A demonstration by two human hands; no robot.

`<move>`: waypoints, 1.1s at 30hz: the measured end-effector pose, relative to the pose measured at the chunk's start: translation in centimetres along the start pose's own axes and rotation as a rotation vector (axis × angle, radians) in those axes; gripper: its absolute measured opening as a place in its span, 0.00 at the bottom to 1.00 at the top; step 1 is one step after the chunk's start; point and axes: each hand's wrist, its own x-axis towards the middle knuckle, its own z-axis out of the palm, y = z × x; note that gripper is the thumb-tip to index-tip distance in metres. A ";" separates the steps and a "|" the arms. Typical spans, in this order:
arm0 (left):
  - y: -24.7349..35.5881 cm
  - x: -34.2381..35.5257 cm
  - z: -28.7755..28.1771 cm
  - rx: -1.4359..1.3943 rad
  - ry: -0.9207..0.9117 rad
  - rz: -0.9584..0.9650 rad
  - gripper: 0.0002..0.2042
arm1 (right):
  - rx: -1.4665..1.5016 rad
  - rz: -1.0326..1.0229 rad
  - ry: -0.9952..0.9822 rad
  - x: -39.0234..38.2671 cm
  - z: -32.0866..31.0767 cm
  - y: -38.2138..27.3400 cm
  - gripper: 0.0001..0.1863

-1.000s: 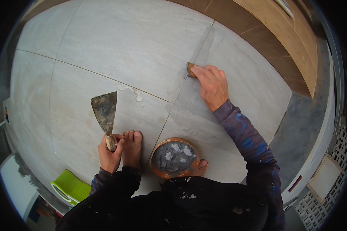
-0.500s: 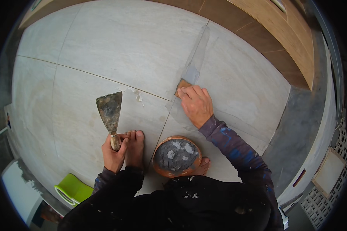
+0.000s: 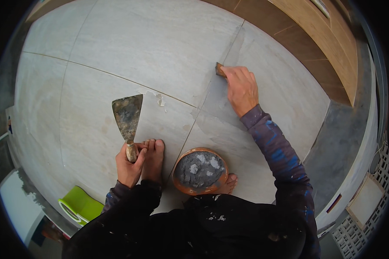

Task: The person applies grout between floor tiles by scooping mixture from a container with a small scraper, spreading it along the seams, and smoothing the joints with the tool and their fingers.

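My left hand (image 3: 129, 172) is closed around the wooden handle of a putty knife (image 3: 127, 116). Its wide, stained blade points away from me above the tiles. Farther off to the right, my right hand (image 3: 243, 90) pinches a small brown flat spreader (image 3: 220, 69), which sits against the joint between two pale floor tiles (image 3: 134, 39). A damp grey film lies along that joint. Between my bare feet stands a terracotta-coloured bowl (image 3: 186, 189) of thick grey grout (image 3: 199, 172) with several whitish lumps on top.
A brown tiled and wooden step (image 3: 309, 58) bounds the floor at the far right. At lower left sits a bright green plastic item (image 3: 87, 206). White flakes (image 3: 161, 100) lie beside an unfilled joint. A perforated grey panel (image 3: 354, 235) stands at lower right.
My right hand and the spreader have moved away from me and slightly right, up the joint. The thick grey patch ahead of the spreader is now smeared thin. My left hand keeps the putty knife.
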 end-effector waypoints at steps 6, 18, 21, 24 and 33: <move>0.2 0.2 0.0 0.001 -0.003 -0.002 0.06 | 0.160 -0.061 -0.188 -9.2 -1.2 -10.2 0.19; 2.4 -1.1 0.6 -0.036 0.057 0.016 0.05 | 0.230 -0.078 -0.156 -9.6 -2.1 -9.5 0.17; 1.8 -1.1 1.4 -0.028 0.057 -0.020 0.05 | 0.352 -0.012 -0.281 -9.9 -3.4 -8.4 0.18; 0.7 -0.4 2.1 -0.003 0.064 0.026 0.05 | 0.325 0.069 -0.148 -5.7 -3.1 -4.2 0.17; 4.1 -3.1 -2.3 -0.006 0.063 0.000 0.05 | 0.209 -0.264 -0.215 -5.3 -4.5 -5.8 0.16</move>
